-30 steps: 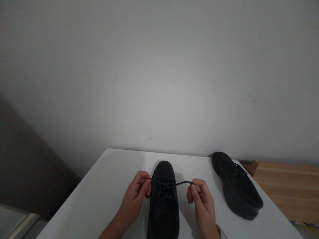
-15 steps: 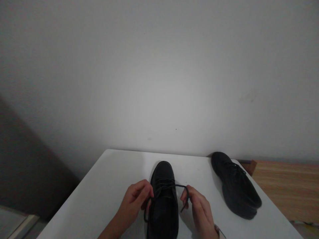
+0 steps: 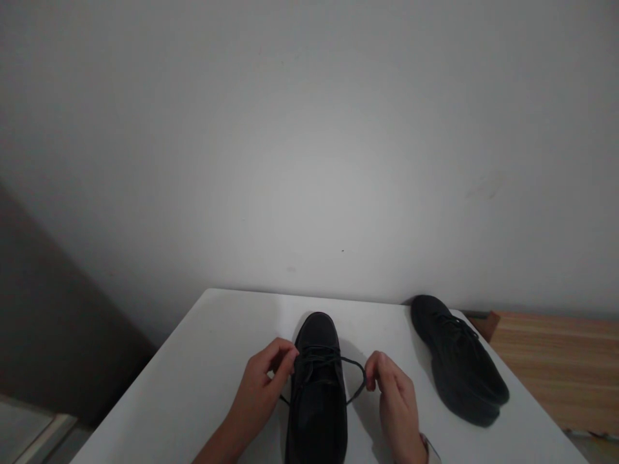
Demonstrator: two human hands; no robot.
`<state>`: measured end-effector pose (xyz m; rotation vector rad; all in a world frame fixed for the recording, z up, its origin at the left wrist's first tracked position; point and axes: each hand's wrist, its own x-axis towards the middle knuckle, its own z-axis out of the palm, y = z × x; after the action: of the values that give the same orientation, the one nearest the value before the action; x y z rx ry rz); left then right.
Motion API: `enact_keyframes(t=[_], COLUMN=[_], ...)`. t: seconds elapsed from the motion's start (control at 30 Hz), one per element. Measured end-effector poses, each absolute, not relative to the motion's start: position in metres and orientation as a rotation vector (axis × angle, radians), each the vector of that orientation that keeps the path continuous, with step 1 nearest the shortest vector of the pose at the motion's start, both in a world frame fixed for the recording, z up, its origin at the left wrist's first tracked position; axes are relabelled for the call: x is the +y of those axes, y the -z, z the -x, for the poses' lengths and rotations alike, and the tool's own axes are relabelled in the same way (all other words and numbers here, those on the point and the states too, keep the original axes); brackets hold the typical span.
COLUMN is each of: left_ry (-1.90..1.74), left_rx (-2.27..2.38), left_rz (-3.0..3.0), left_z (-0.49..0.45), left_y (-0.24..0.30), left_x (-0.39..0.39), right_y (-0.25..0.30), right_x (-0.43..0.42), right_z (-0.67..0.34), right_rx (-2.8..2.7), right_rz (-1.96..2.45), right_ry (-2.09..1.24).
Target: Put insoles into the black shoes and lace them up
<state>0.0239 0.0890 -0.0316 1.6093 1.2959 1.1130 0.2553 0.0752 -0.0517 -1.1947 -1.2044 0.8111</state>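
A black lace-up shoe (image 3: 318,412) stands on the white table with its toe pointing away from me. My left hand (image 3: 265,383) is at the shoe's left side, thumb and forefinger pinched at the shoelace beside the eyelets. One lace end shows below those fingers. From the right eyelets the black shoelace (image 3: 355,362) arcs out to the curled fingertips of my right hand (image 3: 394,399), then bends back down to the shoe's side. How firmly the right fingers grip it is hard to see.
A second black laced shoe (image 3: 457,361) lies at the right of the white table (image 3: 193,386), angled. A pale wall (image 3: 314,161) rises directly behind the table. To the right is a wood-grain surface (image 3: 556,367); a dark area borders the left side.
My left hand has risen slightly along the shoe toward the eyelets. My right hand has shifted a little to the right, and the lace now lies at its fingertips instead of across the fingers.
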Motion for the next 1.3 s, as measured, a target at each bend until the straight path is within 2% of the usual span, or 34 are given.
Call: enact_keyframes(t=[0.4, 0.87, 1.3], left_ry=[-1.015, -1.066, -1.122], left_rx=[1.257, 1.286, 1.262], left_rz=[-1.644, -1.726, -1.761], left_z=[-0.026, -0.025, -0.026], left_y=[0.032, 0.032, 0.029], left_x=[0.088, 0.091, 0.091], right_y=[0.059, 0.058, 0.049], right_x=[0.080, 0.080, 0.077], right_z=[-0.247, -0.244, -0.243], right_rx=[-1.334, -1.467, -1.443], right_rz=[1.093, 0.966, 0.999], right_ry=[-0.861, -0.780, -0.843])
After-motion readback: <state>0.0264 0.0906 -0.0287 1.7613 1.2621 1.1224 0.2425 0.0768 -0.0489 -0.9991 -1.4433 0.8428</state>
